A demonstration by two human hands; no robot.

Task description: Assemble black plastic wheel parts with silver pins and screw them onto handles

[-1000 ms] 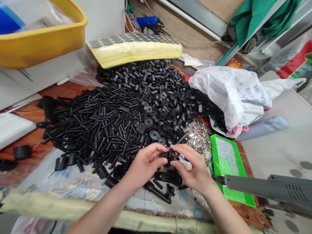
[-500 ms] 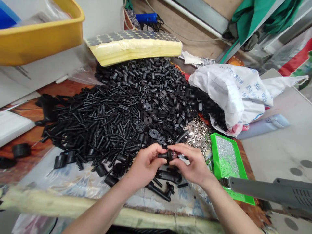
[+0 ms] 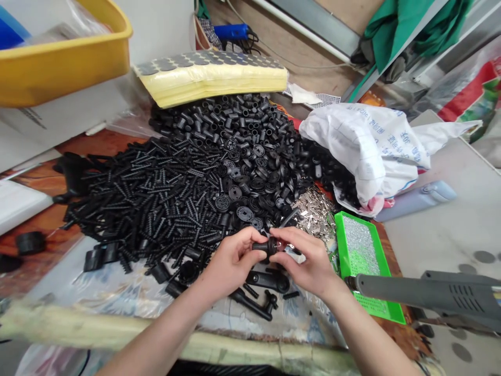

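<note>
Left hand [image 3: 231, 262], right hand [image 3: 309, 260]: both pinching one small black plastic fitting [image 3: 266, 246], details partly hidden; grip unchanged, beside a heap of black plastic parts [image 3: 164, 209].

Brown tabletop [image 3: 105, 143], black plastic parts [image 3: 176, 193], green tray [image 3: 373, 305]

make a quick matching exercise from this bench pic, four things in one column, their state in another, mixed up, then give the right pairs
Things:
1. yellow plastic tub
2. green tray
3. white printed bag
4. black plastic part

States:
A. pinched between the left hand and right hand
B. covered with tiny silver pieces
C. crumpled, with black parts at its mouth
D. holding a blue item and clear plastic

Pairs: 1-D, 2-B, 3-C, 4-A
</note>
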